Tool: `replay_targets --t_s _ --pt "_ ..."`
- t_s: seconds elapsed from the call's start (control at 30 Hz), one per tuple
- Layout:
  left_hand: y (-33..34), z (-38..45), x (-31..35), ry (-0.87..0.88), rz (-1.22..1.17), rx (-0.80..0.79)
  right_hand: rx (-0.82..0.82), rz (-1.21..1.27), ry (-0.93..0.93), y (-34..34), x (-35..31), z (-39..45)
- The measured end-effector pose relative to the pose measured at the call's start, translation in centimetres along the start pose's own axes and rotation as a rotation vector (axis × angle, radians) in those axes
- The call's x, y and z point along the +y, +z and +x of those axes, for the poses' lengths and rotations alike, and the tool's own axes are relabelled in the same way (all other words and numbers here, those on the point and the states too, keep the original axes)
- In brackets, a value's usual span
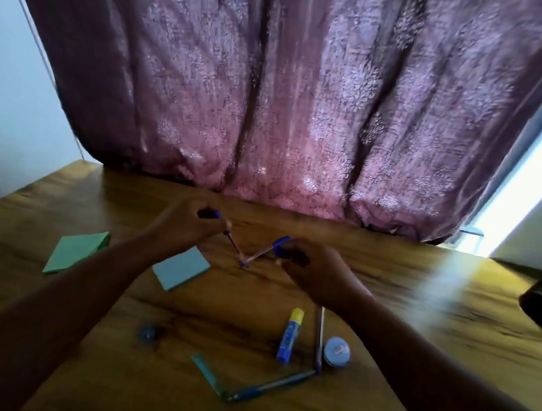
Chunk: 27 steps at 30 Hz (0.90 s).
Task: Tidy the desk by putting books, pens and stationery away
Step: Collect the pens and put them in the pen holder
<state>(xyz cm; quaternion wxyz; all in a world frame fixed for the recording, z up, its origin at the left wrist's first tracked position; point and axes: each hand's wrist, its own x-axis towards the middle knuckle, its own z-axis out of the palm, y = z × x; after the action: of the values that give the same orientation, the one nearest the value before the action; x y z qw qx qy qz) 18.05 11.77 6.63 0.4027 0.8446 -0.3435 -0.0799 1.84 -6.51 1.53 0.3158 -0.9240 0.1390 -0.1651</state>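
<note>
Each hand gripped a pen: the left hand [190,227] closed on one [231,239], the right hand [309,273] on another [264,251], tips meeting between the fingers. Reaching back for the glue [290,336] with full fists could have dropped one, I thought.

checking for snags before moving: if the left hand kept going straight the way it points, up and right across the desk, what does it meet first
Probably the purple curtain at the desk's far edge; the wood between looks bare from the left hand, though blur leaves depth unclear.
</note>
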Motion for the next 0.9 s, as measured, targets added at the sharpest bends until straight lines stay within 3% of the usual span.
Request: replay_targets --t_s 0.1,0.2,0.37,0.47,0.63,0.9 --pt "3.3 2.3 7.5 0.005 -0.426 -0.092 0.252 0.342 0.134 -7.8 1.4 -1.3" --pt "8.7 4.8 15.1 0.035 -0.708 -0.192 0.494 0.686 0.195 -16.2 3.9 -4.0" --pt "20.1 6.7 27.5 0.114 -0.904 -0.420 0.886 0.581 0.258 -28.5 10.3 -10.2" --pt "26.9 6.8 33.3 0.146 -0.931 -0.484 1.024 0.477 0.329 -32.8 14.8 -12.7" --pt "36.9 7.2 38.5 0.145 -0.881 -0.553 1.082 0.309 0.432 -35.5 22.0 -14.5" --pt "46.0 8.2 38.0 0.145 -0.524 -0.590 0.904 0.173 0.514 -31.8 29.5 -15.4"
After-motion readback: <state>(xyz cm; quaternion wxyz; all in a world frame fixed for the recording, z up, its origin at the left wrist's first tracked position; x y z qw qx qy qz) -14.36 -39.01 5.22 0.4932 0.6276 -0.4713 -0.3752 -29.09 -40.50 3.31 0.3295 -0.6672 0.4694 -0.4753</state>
